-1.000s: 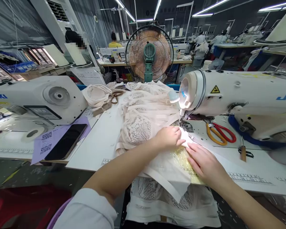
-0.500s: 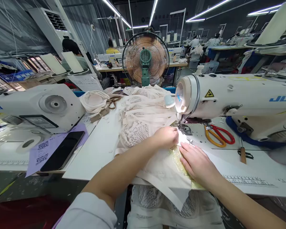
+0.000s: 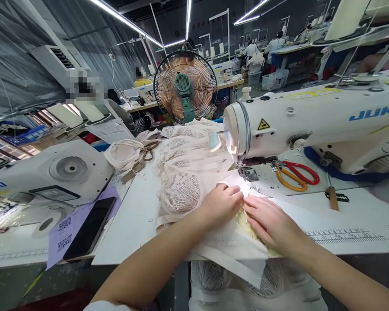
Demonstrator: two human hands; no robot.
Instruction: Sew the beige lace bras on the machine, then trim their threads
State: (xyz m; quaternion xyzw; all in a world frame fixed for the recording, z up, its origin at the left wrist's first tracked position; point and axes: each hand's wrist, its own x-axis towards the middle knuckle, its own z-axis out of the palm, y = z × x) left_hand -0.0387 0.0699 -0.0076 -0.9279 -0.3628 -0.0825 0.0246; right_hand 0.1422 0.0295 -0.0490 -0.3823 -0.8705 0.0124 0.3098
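**Stitching apparently partway**

JUKI sewing machine [image 3: 311, 119]: idle or running, cannot tell. Cream fabric [image 3: 230, 250] reaches its lit head; loose near end likely unsewn. Right hand [image 3: 272, 222], left hand [image 3: 224, 203]: fingers together, pressing fabric; pinch, cannot tell.

Blue "JUKI" marks the right sewing machine [image 3: 311, 116], which also bears a yellow warning triangle [image 3: 263, 124]; a cut-off "UKI" stands on the left sewing machine [image 3: 42, 168]. QR codes [image 3: 65, 233] cover the purple paper [image 3: 55, 255].
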